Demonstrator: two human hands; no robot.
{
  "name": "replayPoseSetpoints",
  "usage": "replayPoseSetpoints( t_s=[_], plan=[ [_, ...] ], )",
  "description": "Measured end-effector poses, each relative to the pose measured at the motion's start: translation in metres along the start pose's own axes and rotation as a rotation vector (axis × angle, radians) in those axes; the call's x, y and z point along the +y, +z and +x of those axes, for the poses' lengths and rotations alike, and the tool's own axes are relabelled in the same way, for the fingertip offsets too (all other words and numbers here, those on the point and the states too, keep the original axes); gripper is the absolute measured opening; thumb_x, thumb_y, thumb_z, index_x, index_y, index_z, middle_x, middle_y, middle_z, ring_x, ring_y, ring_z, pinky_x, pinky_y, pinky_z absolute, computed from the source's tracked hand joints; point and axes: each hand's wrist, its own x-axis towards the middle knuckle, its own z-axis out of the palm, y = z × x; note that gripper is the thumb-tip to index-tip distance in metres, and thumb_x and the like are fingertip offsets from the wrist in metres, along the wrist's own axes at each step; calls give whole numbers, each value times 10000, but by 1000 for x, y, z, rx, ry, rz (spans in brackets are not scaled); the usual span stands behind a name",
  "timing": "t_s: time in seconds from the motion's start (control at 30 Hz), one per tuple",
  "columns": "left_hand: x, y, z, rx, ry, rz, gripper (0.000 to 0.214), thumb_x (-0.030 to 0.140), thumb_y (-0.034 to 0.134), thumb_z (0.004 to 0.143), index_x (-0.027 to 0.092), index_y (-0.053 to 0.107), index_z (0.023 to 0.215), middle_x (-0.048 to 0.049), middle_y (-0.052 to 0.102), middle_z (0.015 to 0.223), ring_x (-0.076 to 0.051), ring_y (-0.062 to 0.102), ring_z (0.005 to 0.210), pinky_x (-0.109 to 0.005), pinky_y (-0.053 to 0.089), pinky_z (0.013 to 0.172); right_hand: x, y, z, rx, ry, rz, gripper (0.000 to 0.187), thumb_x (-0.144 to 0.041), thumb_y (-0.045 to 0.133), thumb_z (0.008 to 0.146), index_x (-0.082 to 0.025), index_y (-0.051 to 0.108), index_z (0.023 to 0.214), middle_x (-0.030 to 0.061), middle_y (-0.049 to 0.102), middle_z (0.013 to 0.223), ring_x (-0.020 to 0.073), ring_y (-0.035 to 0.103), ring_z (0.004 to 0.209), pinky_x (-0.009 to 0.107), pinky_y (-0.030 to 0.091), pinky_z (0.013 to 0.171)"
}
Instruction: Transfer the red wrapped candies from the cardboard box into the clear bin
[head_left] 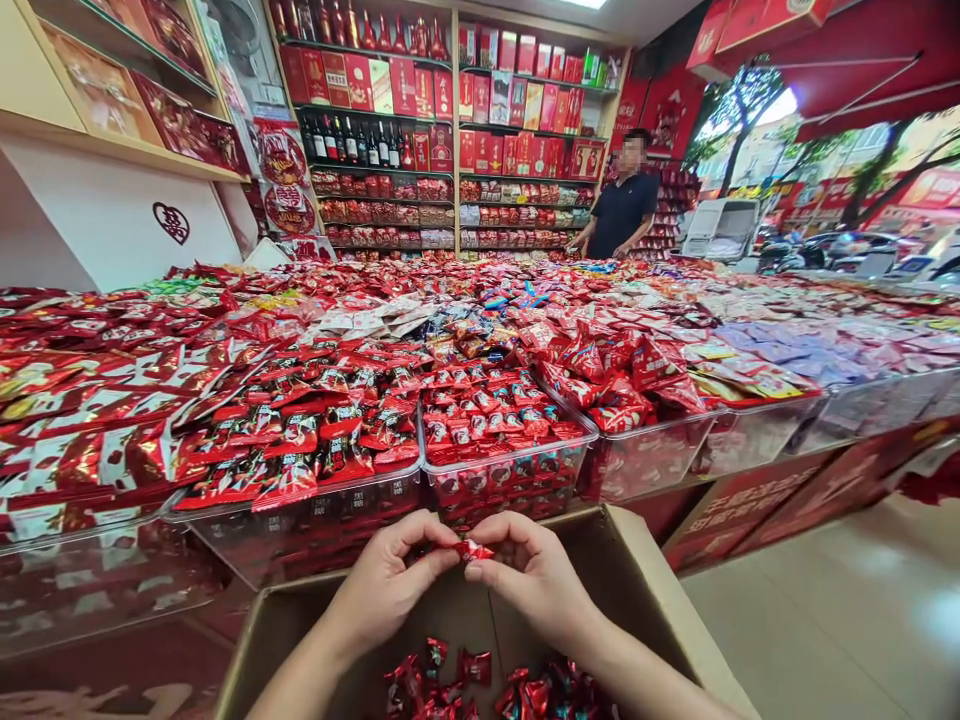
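My left hand (390, 580) and my right hand (529, 575) meet over an open cardboard box (645, 590), fingers pinched together. Between the fingertips of both hands sits one small red-wrapped candy (474, 550). Several more red foil candies (480, 685) lie on the box's bottom below my wrists. Just beyond my hands stands a clear plastic bin (502, 470) filled with small red candy packets.
A long display of clear bins (300, 505) heaped with red-wrapped sweets stretches left, right and back. Shelves of red boxes and bottles (450, 130) line the far wall. A person in a dark shirt (622, 205) stands at the back. Tiled floor (847, 620) lies at right.
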Motion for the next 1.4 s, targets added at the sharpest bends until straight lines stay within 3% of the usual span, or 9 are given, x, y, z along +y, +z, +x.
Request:
replayPoseSetpoints(
  t_s=[0.2,0.37,0.53,0.67,0.87,0.97,1.1,1.3,1.4],
  plan=[
    [-2,0,-1,-30,-49,-60,118,288,487,817,217,525,904,23,559,763,-125,520,723,-245,413,676,-5,-3,-4,91,-404,-403,127,-149,618,703,-188,537,793,39,589,844,146,558,801,283,453,719],
    [3,-2,-2,-89,-120,-229,278,350,498,801,204,475,1036,23,563,697,-125,530,665,-215,418,566,-4,-6,-7,79,-570,-632,111,-88,521,747,-192,499,780,50,551,887,145,526,835,287,452,715],
    [12,0,-1,-9,-106,-94,183,261,588,737,199,578,909,-1,612,831,-145,557,781,-249,433,729,2,-5,-10,30,-577,-674,116,-86,503,758,-196,473,774,55,521,909,139,509,845,275,454,712],
    [14,0,-3,-5,-108,-77,179,236,582,739,210,590,915,2,631,844,-138,563,783,-231,429,731,3,-5,-13,-37,-533,-672,139,-87,526,742,-193,474,814,60,516,960,143,503,894,273,442,760],
    [2,-2,-3,-25,-165,-170,317,373,474,810,206,529,1074,33,573,637,-93,476,533,-187,400,477,-8,-2,-13,36,-475,-556,148,-67,530,711,-188,462,762,48,559,918,137,534,853,260,442,743],
    [3,-2,-3,-16,-162,-157,289,367,505,792,194,573,1013,25,584,648,-93,487,546,-192,411,506,-11,-1,-10,22,-442,-522,144,-75,541,698,-188,466,745,47,574,903,140,547,836,258,452,734],
    [7,1,-2,33,-145,-104,178,275,575,745,187,621,893,-22,658,780,-149,574,722,-236,450,675,-6,-2,-7,92,-491,-723,144,-71,532,683,-192,503,755,76,534,961,183,522,904,295,459,755],
    [-2,9,-1,95,-83,17,202,265,521,775,198,594,950,-29,673,775,-165,600,713,-250,464,676,21,0,-7,85,-633,-934,414,-122,582,594,-208,481,986,73,495,883,183,520,765,274,487,627],
    [-1,8,-3,59,-78,62,264,257,498,784,191,559,1032,-4,649,675,-147,578,633,-237,454,621,28,6,-3,115,-692,-976,390,-114,522,582,-193,465,960,87,535,863,204,526,740,297,483,595]
  ],
)
